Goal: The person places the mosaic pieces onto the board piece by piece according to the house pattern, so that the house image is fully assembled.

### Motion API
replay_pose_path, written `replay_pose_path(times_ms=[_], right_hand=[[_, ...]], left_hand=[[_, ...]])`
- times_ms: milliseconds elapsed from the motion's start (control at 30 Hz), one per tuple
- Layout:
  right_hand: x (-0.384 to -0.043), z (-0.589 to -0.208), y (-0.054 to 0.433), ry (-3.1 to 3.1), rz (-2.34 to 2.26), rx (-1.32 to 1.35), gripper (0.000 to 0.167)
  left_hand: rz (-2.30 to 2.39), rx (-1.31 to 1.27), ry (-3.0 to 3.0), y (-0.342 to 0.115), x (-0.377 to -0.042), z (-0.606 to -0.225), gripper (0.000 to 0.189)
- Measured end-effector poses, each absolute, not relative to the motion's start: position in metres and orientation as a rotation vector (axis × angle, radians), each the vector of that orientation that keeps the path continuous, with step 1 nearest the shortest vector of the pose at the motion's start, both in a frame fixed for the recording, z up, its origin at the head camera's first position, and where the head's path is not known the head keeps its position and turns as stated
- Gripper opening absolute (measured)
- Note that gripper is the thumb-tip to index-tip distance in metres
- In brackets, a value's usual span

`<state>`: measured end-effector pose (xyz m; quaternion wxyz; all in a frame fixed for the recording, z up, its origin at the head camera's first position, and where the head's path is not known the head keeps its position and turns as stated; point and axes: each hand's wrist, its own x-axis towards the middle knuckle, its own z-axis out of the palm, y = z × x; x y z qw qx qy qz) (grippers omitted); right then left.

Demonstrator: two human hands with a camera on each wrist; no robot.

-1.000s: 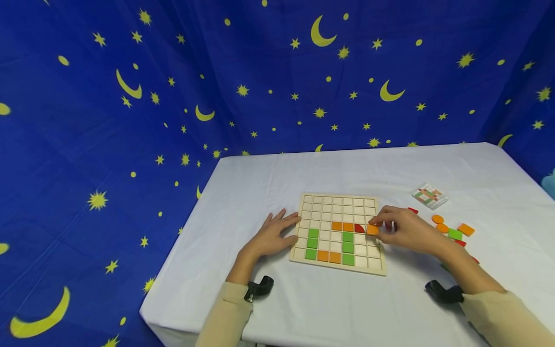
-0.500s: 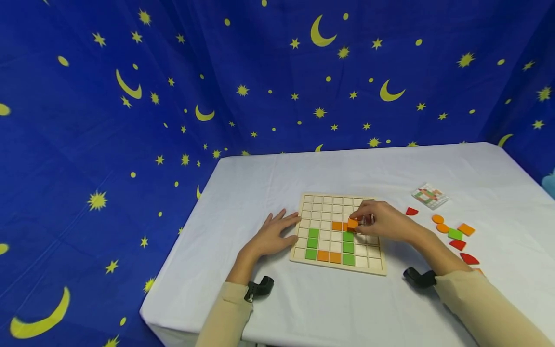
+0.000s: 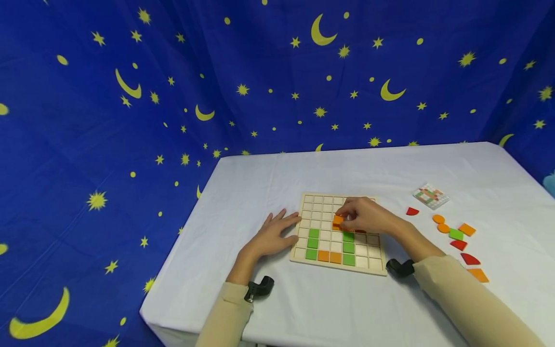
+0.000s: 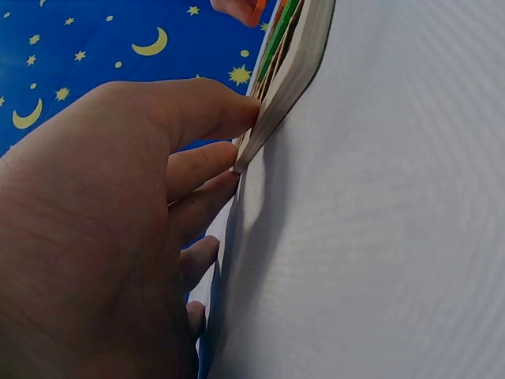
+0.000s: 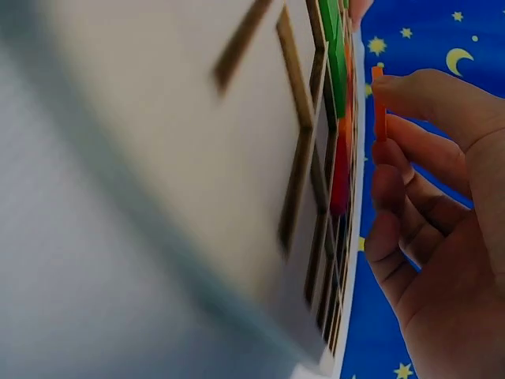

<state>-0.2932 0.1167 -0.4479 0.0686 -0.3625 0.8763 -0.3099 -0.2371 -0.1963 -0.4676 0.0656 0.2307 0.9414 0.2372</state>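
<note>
A wooden grid board lies on the white cloth, with green tiles and orange tiles set in some of its squares. Between thumb and fingers, my right hand pinches a square orange tile over the board's middle row. In the right wrist view that tile is edge-on and apart from the board. A red piece on the board is mostly hidden under this hand. My left hand touches the board's left edge with extended fingers; in the left wrist view the thumb rests against the rim.
Right of the board lie loose pieces: orange discs, red quarter-rounds, a green tile and orange tiles. A small pattern card sits behind them. A blue star-and-moon curtain hangs around the table.
My right hand has moved left across the board with the orange tile, from beside the red piece to above the orange tiles in the middle row. The left hand has stayed in place.
</note>
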Motion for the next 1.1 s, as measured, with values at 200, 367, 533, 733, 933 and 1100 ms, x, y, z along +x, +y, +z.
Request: replay_pose_path(times_ms=[200,367,533,733,933,1100], right_hand=[[-0.295,-0.448,0.104,2.603,-0.928,-1.173,0.029],[-0.295,-0.451,0.097,2.581,-0.925,-1.152,0.029],[-0.297,-0.454,0.09,2.571,-0.908,-1.165,0.027],[-0.295,-0.452,0.082,2.587,-0.887,-1.187,0.027],[-0.293,-0.451,0.081,2.593,-0.866,-1.226,0.027],[-0.293,-0.452,0.085,2.625,-0.848,-1.23,0.026]], left_hand=[[0.713,0.696,2.842,-0.197,-0.237,-0.468,0.057],[0.718,0.683,2.842,-0.196,-0.235,-0.468,0.057],[0.709,0.682,2.847,-0.196,-0.235,-0.467,0.057],[0.702,0.676,2.849,-0.197,-0.236,-0.468,0.056],[0.718,0.663,2.843,-0.198,-0.235,-0.467,0.056],[0.71,0.673,2.848,-0.197,-0.235,-0.468,0.057]])
